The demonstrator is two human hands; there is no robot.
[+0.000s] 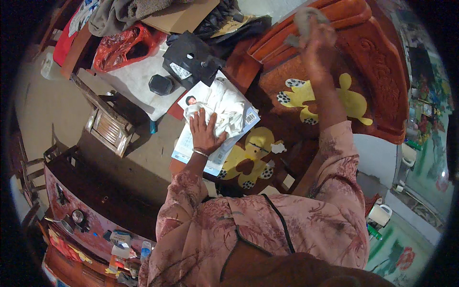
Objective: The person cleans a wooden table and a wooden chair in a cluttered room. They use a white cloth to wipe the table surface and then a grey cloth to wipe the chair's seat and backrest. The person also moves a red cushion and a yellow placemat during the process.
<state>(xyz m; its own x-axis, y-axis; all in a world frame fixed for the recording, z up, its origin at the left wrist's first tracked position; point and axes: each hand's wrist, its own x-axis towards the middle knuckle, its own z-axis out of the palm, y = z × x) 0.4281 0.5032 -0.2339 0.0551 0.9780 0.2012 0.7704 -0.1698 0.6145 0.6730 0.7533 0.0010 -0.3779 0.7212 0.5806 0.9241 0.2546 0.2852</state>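
My left hand (206,132) lies with fingers spread on crumpled white material and printed sheets or booklets (188,143). A picture of a person shows just beyond its fingertips. My right hand (317,39) is raised at the upper right over the carved wooden backrest (373,71), closed on a blurred grey cloth. Below my right forearm a yellow animal-shaped cutout (351,102) lies on the brown seat. Another yellow cutout (256,150) lies right of the sheets, with a torn white scrap (278,148) beside it.
Beyond the sheets are a black package (190,53), a dark octagonal container (161,85) and a red plastic bag (125,50). A cardboard box (183,18) stands at the top. A small wooden stool (107,125) is at left. Lower left, a reddish table (93,219) holds a metal pan (66,226).
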